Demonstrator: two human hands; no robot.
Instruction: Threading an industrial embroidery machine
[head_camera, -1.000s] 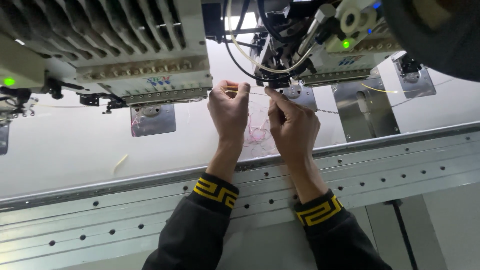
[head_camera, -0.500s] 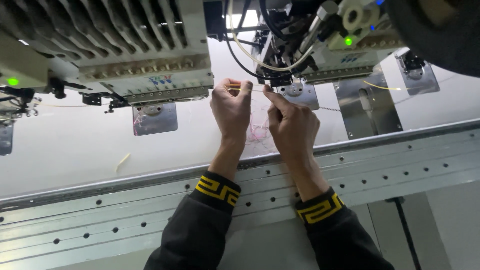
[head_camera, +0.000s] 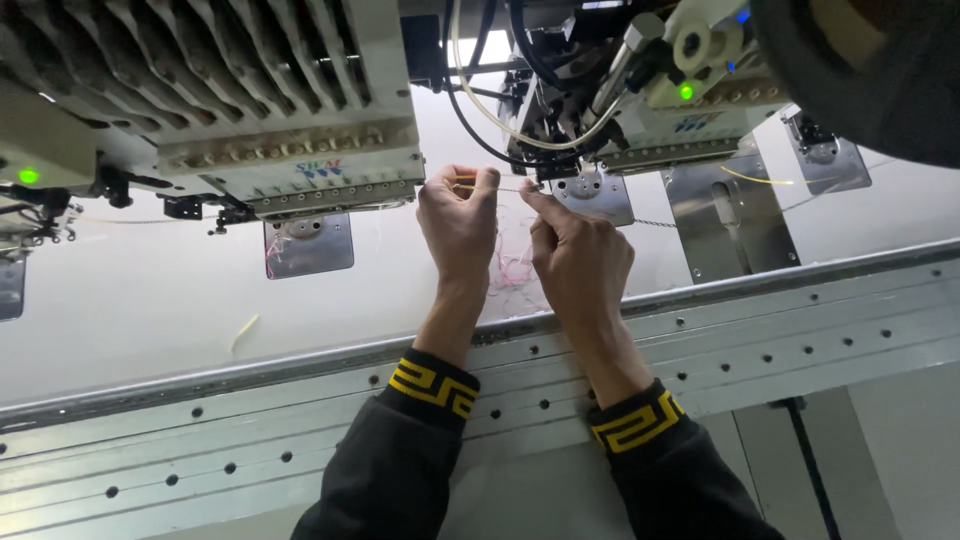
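**Threading at the embroidery head, thread pinched between both hands**

Both my hands are up under the right-hand embroidery head (head_camera: 640, 110). My left hand (head_camera: 458, 215) has thumb and forefinger closed on a fine thread (head_camera: 508, 189), which runs short and nearly level across to my right hand (head_camera: 578, 255). My right fingertips (head_camera: 528, 195) are pinched together on the other end, just beside the round hole of the metal needle plate (head_camera: 592, 197). So both grips are clamped on the thread, held taut between them, right below the needle area. The needle itself is too small and dark to make out.

Step in hand, as I judge it: feeding or re-threading at the needle, thread end being lined up. Not through yet, as far as I can tell.

Next move likely calls for a very small, steady push of the right fingertips toward the needle, left hand keeping tension so the end doesn't droop. Loose pink thread scraps (head_camera: 512, 268) lie on the white fabric (head_camera: 150, 300) just below my hands; worth keeping those out of the way.

Left-hand head (head_camera: 290, 120) sits idle, well apart, its own plate (head_camera: 308, 243) under it. The grey metal rail (head_camera: 760, 330) crosses in front under my forearms; black cuffs with yellow pattern at both wrists.
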